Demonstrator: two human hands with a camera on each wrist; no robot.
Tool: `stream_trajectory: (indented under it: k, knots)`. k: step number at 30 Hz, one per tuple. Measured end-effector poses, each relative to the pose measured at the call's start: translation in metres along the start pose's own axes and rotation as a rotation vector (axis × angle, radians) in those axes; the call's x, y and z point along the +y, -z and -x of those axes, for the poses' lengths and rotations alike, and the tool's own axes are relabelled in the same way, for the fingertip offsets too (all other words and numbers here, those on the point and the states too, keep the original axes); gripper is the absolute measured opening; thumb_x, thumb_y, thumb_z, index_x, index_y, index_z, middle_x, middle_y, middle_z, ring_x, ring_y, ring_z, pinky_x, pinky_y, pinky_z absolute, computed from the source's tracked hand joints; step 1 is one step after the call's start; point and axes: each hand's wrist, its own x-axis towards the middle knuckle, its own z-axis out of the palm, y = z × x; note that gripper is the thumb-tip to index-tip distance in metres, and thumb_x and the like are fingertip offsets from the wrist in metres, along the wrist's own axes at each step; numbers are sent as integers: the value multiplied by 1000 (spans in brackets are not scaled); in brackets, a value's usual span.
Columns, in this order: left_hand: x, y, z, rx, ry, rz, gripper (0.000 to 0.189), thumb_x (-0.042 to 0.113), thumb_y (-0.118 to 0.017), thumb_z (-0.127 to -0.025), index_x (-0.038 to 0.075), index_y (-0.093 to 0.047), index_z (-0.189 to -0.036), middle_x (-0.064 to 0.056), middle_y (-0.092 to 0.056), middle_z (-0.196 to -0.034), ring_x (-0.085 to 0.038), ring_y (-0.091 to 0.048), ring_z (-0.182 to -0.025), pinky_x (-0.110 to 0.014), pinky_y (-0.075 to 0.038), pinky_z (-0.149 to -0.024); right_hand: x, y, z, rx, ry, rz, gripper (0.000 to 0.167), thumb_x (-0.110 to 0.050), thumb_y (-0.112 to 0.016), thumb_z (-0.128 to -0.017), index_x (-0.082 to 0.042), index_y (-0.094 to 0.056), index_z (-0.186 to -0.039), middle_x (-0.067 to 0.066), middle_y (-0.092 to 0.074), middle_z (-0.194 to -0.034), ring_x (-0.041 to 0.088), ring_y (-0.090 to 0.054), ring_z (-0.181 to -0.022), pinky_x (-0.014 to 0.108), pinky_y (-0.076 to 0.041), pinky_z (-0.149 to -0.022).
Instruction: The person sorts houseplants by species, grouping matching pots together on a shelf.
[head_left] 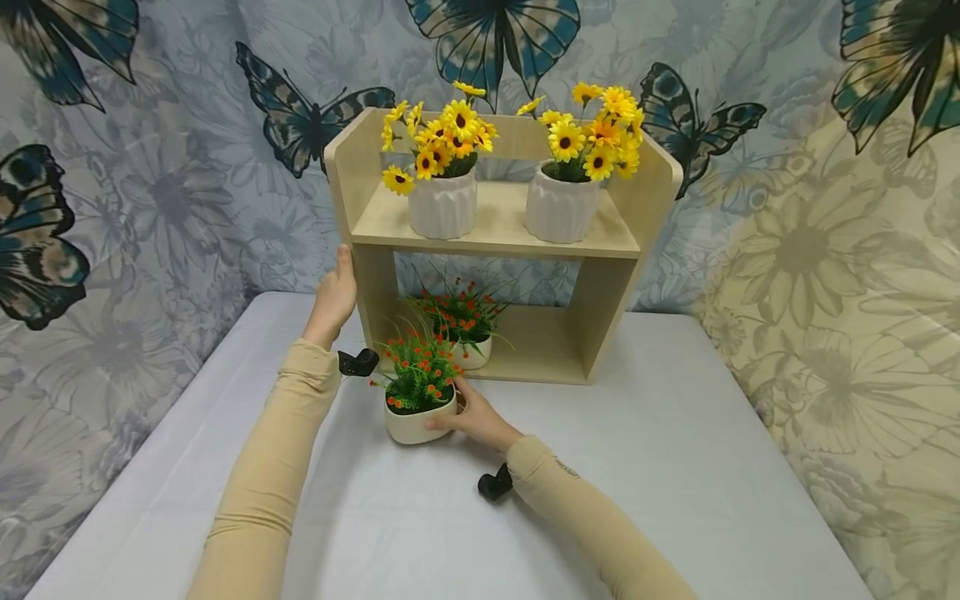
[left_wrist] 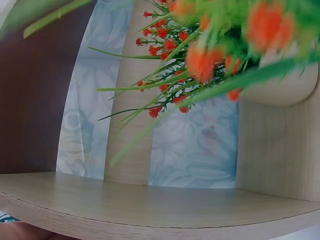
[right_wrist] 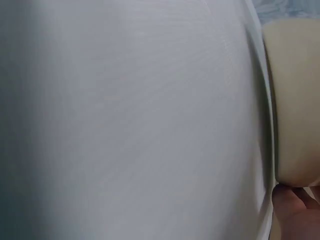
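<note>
My right hand [head_left: 480,417] grips the right side of a cream flower pot [head_left: 420,425] planted with green grass and small red flowers. This pot is at the front left of a light wooden shelf [head_left: 495,247], low over the tabletop. In the right wrist view my fingertips [right_wrist: 289,200] meet the pot's wall [right_wrist: 300,105]. My left hand [head_left: 335,298] rests against the outside of the shelf's left side panel, thumb pointing up; the left wrist view shows only a sliver of it below the panel. A second red-flowered pot [head_left: 476,354] stands on the lower shelf board, partly hidden behind the first.
Two white ribbed pots, the left one [head_left: 442,208] and the right one [head_left: 562,208], hold yellow flowers on the upper board. White cloth covers the table [head_left: 675,450]. A butterfly-patterned backdrop [head_left: 810,250] hangs behind and beside it.
</note>
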Motion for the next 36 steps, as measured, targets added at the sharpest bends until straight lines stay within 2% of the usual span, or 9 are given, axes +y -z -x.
stream_trajectory:
  k: [3, 9, 15, 21, 27, 33, 36]
  knots:
    - [2, 0, 0, -2, -4, 5, 95, 67, -4, -89, -10, -30, -139, -31, -30, -140, -46, -26, -128, -57, -20, -102, 0, 8, 11, -19, -8, -7, 98, -36, -80, -73, -15, -20, -147, 4, -24, -149, 30, -24, -134, 44, -28, -103]
    - [2, -1, 0, 0, -7, 5, 95, 67, -5, -89, -9, -32, -138, -31, -32, -139, -46, -29, -127, -56, -21, -101, 6, 22, 27, -50, 19, -28, 95, -28, -80, -75, -16, -19, -148, 2, -19, -151, 31, -20, -135, 45, -25, -104]
    - [1, -2, 0, 2, -5, -2, 96, 67, -4, -89, -10, -33, -138, -31, -32, -139, -46, -28, -127, -56, -21, -102, -16, 33, 53, -53, 63, -53, 89, -17, -79, -76, -9, -23, -146, 10, -25, -148, 34, -25, -133, 46, -28, -102]
    - [0, -2, 1, -2, 3, 4, 95, 67, -4, -89, -9, -32, -139, -30, -31, -139, -46, -27, -128, -57, -20, -102, -25, 42, 69, -5, 104, -74, 81, -13, -80, -74, -7, -33, -140, 10, -36, -141, 28, -35, -128, 42, -34, -99]
    - [-1, -3, 1, -3, 12, -2, 95, 67, -3, -89, -9, -31, -139, -30, -31, -140, -45, -27, -128, -56, -20, -102, -5, 56, 72, 67, 131, -149, 79, -5, -78, -75, -2, -32, -138, 18, -44, -131, 29, -46, -117, 36, -44, -89]
    - [1, -2, 2, -9, 10, 4, 95, 67, -2, -89, -7, -29, -140, -29, -29, -141, -45, -27, -128, -57, -20, -102, 2, 76, 81, 162, 139, -192, 81, -5, -78, -74, -4, -31, -140, 19, -39, -133, 30, -43, -119, 33, -45, -88]
    - [2, -2, 2, -6, 3, -5, 94, 67, -2, -89, -7, -30, -140, -29, -31, -140, -45, -28, -127, -56, -21, -102, 1, 87, 86, 203, 123, -222, 87, -6, -78, -75, -2, -24, -143, 20, -33, -139, 33, -39, -123, 34, -44, -89]
